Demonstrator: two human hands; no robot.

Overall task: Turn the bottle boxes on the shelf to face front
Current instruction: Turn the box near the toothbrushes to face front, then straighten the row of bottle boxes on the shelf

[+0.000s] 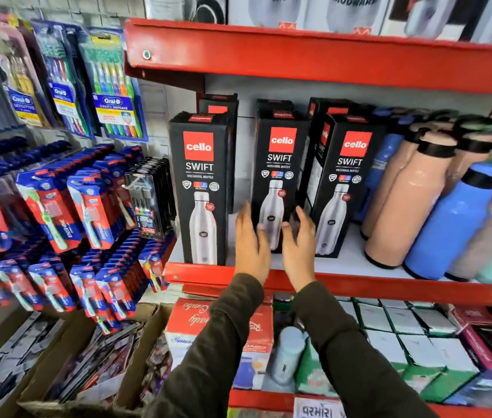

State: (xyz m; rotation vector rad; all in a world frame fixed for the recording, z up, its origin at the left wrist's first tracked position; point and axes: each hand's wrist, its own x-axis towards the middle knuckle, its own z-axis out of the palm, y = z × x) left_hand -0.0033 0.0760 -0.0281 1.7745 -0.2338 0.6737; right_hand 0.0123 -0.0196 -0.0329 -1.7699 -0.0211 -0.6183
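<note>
- Head view: three black bottle boxes stand upright on the red shelf (359, 285), fronts outward: left box (201, 188), middle box (278, 176), right box (341, 188) (slightly angled).
- Left hand (250, 248) and right hand (299, 248), both spread with fingers loose, flank the middle box's base; contact is unclear.
- Loose bottles (404, 200) stand to the right, toothbrush packs (112, 86) hang to the left.

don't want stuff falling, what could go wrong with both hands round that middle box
1. The middle black Cello Swift bottle box is tall and narrow; the open left hand or right hand could tip it.
2. The right black Cello box stands close, angled, and might get knocked into the peach plastic bottles.
</note>
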